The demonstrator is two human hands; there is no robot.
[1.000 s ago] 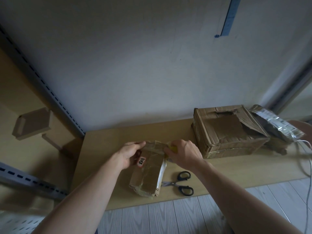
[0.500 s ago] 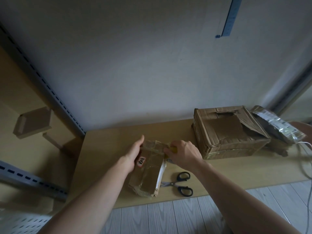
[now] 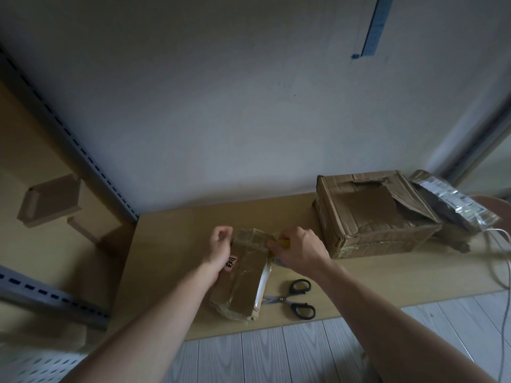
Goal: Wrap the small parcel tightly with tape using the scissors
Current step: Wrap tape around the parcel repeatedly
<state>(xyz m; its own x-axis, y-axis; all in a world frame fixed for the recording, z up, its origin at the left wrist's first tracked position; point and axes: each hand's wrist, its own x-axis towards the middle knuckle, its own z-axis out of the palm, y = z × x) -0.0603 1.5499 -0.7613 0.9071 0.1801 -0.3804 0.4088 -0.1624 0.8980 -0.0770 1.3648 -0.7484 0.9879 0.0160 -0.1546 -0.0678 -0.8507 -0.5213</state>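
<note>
Dim room; pale wall behind a light wooden table (image 3: 171,244), grey plank floor at the near edge. A slotted metal shelf upright (image 3: 69,134) runs diagonally at the left, and a blue strip (image 3: 376,26) hangs on the wall at far right. The small parcel (image 3: 243,275), brown and already partly taped with glossy film, lies on the table near its front edge, long axis running near-to-far, its near end tilted slightly left. A small white-and-red label (image 3: 230,263) sits on its left top face. The left hand (image 3: 218,248) is curled against the parcel's far left corner, fingers bent inward and pressed on the box edge. The right hand (image 3: 298,248) is closed over a yellow-cored tape roll (image 3: 283,242) just beside the parcel's far right corner, fingers pinched on it; a band of tape (image 3: 253,239) lies across the parcel's far end between the two hands. The scissors (image 3: 293,299), black-handled, lie flat on the table just right of the parcel's near end, blades together and pointing left toward it, touched by neither hand. A larger, torn cardboard box (image 3: 370,217) stands at the far right of the table, with a silver-grey plastic mailer (image 3: 453,205) leaning on a package beyond it, and a white cable (image 3: 500,244) trailing off the right edge.
</note>
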